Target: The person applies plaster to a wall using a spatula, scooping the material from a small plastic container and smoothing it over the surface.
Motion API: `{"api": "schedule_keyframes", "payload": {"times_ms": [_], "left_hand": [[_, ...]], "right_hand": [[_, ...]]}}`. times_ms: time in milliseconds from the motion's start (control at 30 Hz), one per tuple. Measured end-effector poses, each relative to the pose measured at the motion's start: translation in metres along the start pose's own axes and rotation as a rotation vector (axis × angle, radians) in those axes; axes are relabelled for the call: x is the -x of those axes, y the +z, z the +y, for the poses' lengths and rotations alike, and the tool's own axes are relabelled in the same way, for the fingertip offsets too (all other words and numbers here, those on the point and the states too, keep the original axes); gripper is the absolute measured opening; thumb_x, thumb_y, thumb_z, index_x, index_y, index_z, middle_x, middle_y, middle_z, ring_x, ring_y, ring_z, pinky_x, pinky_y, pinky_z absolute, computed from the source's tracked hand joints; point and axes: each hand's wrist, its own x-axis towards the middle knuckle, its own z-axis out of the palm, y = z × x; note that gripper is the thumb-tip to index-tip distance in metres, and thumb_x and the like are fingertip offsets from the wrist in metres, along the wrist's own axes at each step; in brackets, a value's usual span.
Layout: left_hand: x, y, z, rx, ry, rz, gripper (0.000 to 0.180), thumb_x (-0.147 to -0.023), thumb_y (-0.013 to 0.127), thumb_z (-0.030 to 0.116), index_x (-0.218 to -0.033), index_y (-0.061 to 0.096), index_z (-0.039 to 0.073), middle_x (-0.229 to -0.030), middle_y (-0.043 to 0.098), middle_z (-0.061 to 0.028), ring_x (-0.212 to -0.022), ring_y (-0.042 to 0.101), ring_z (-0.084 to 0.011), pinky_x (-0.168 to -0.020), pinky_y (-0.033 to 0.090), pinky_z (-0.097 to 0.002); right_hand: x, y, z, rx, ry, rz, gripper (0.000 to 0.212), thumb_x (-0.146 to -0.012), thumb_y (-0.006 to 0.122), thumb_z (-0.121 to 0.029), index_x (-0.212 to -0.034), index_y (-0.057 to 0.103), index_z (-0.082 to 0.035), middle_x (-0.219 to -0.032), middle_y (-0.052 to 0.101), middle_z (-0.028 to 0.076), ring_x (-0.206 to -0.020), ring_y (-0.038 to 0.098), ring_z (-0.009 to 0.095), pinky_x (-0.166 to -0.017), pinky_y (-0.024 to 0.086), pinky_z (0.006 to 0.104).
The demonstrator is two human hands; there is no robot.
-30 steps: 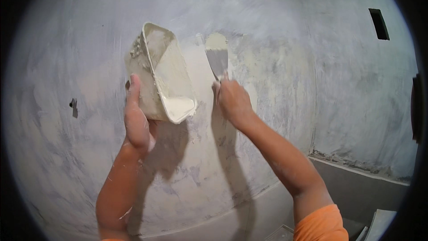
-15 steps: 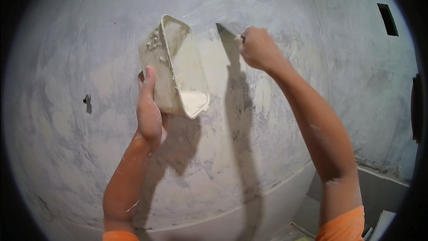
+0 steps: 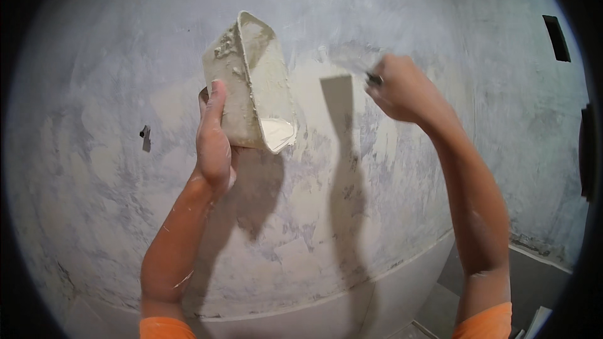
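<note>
My left hand [image 3: 214, 139] grips a pale plastic tub [image 3: 231, 113], its thumb along the outer wall. The tub is tilted, its open side toward the right, with dried clumps on its outside. White putty [image 3: 277, 133] lies in its lower corner. To the right of it, my right hand [image 3: 402, 91] is closed round the dark handle of a putty knife [image 3: 375, 79]. The knife's blade is blurred and points up and left, near the wall; whether it touches cannot be told. Behind both hands is a grey wall [image 3: 157, 213] with patchy cream putty.
A small pipe stub [image 3: 145, 132] sticks out of the wall at left. At right, the adjoining wall [image 3: 502, 144] has a dark rectangular opening [image 3: 556, 38]. Along the bottom runs a smooth pale lower band [image 3: 301, 326]. Shadows of my arms fall on the wall.
My right hand with the putty knife has moved right and slightly down, and the blade has turned. The tub appears a little higher and further right in view.
</note>
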Motion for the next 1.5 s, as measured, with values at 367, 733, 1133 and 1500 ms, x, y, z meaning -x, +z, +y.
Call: {"api": "schedule_keyframes", "payload": {"times_ms": [367, 733, 1133, 1500], "left_hand": [[0.001, 0.000, -0.001, 0.073, 0.052, -0.018, 0.069, -0.107, 0.034, 0.052, -0.153, 0.030, 0.001, -0.147, 0.047, -0.0137, -0.134, 0.050, -0.0224, -0.113, 0.040, -0.0367], [-0.014, 0.017, 0.000, -0.054, 0.030, -0.041, 0.069, -0.106, 0.036, 0.053, -0.154, 0.024, 0.004, -0.147, 0.044, -0.0117, -0.133, 0.049, -0.0219, -0.112, 0.041, -0.0367], [-0.011, 0.018, 0.005, -0.153, -0.026, -0.011, 0.058, -0.106, 0.038, 0.052, -0.148, 0.029, 0.013, -0.138, 0.046, -0.0075, -0.127, 0.048, -0.0179, -0.108, 0.042, -0.0386], [0.004, 0.020, 0.009, -0.057, -0.026, 0.036, 0.052, -0.107, 0.039, 0.049, -0.144, 0.036, 0.012, -0.136, 0.048, -0.0061, -0.127, 0.050, -0.0174, -0.110, 0.040, -0.0357]], "right_hand": [[0.017, 0.120, -0.039, -0.121, -0.018, 0.095, 0.016, -0.087, 0.056, -0.003, -0.092, 0.067, 0.008, -0.093, 0.069, 0.030, -0.092, 0.069, 0.044, -0.082, 0.057, 0.0494], [-0.044, 0.006, -0.029, -0.054, -0.041, 0.128, 0.012, -0.084, 0.054, 0.001, -0.081, 0.061, 0.011, -0.080, 0.068, 0.028, -0.071, 0.067, 0.039, -0.067, 0.053, 0.0477], [-0.014, -0.011, 0.015, 0.052, -0.178, -0.276, 0.016, -0.074, 0.052, 0.006, -0.058, 0.051, 0.004, -0.056, 0.050, 0.016, -0.051, 0.046, 0.027, -0.052, 0.036, 0.0471], [-0.007, 0.068, 0.048, 0.059, 0.034, 0.044, 0.013, -0.083, 0.060, 0.001, -0.092, 0.064, 0.009, -0.093, 0.068, 0.030, -0.088, 0.070, 0.038, -0.074, 0.055, 0.0451]]}}
